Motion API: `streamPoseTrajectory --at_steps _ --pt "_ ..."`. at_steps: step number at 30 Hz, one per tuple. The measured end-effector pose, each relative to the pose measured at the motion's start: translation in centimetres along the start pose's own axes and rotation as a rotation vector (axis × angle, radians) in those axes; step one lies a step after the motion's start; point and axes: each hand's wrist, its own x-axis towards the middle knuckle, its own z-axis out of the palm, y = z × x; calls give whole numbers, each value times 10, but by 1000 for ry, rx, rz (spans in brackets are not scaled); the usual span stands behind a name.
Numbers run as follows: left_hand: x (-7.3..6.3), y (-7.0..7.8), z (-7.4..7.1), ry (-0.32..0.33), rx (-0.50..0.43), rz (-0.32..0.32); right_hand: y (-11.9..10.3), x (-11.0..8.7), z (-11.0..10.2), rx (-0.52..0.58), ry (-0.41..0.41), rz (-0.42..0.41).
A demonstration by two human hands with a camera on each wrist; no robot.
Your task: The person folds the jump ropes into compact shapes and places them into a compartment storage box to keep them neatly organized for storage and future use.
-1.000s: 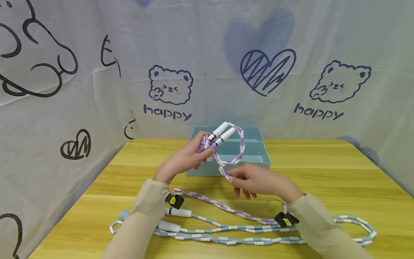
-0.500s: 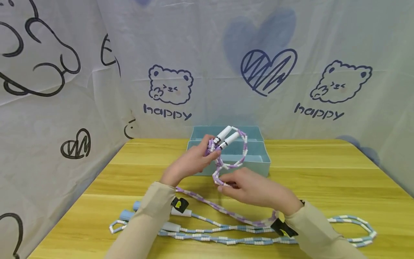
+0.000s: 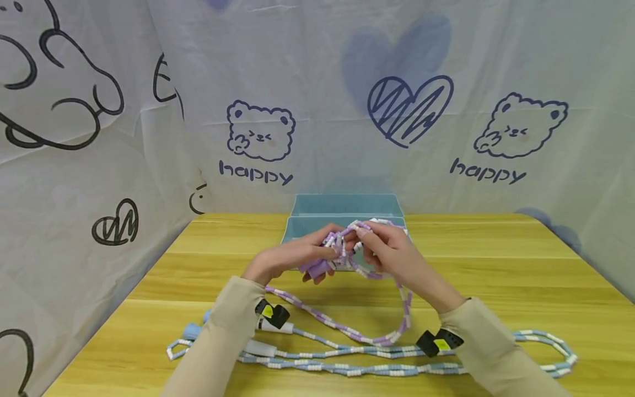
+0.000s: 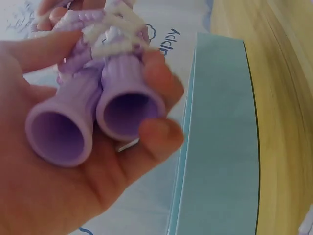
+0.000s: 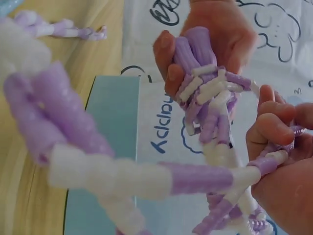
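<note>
My left hand [image 3: 290, 255] grips the two purple handles [image 4: 73, 103] of a beaded jump rope, side by side, above the table. Purple and white beaded cord [image 5: 210, 90] is wound round these handles. In the head view my right hand [image 3: 397, 256] is close beside the left, its thumb and fingers pinching a stretch of the same cord. A long loop of purple and white cord [image 3: 364, 337] hangs below both hands and curves over the tabletop. The right wrist view shows a doubled cord [image 5: 142, 176] running out from the right fingers, large in the foreground.
A light blue box [image 3: 347, 206] with an open top stands behind the hands at the back of the wooden table [image 3: 496, 264]. A second jump rope with blue and white beads [image 3: 357, 349] lies stretched along the front, partly under both forearms. A printed cloth [image 3: 337, 66] hangs behind.
My right hand has risen from below the handles to beside the left hand, bringing cord up over the bundle. The left hand has lowered and turned, so the handles' purple ends show.
</note>
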Motion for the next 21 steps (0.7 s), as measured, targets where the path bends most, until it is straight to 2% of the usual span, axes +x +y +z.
streamPoseTrajectory --at_steps 2,4,8,13,17,21 --pt "0 -1 -1 -25 -11 -8 0 0 -1 60 23 43" --pt "0 -1 0 -45 20 -3 0 0 -2 95 23 79" --pt "4 -2 4 -39 93 1 3 0 -2 106 9 116" --pt "9 -8 7 30 143 27 6 1 -2 108 -15 120" --pt "11 -9 9 97 245 64 7 1 -3 109 -41 119" --pt "12 -7 8 154 319 63 8 0 -7 99 -29 124"
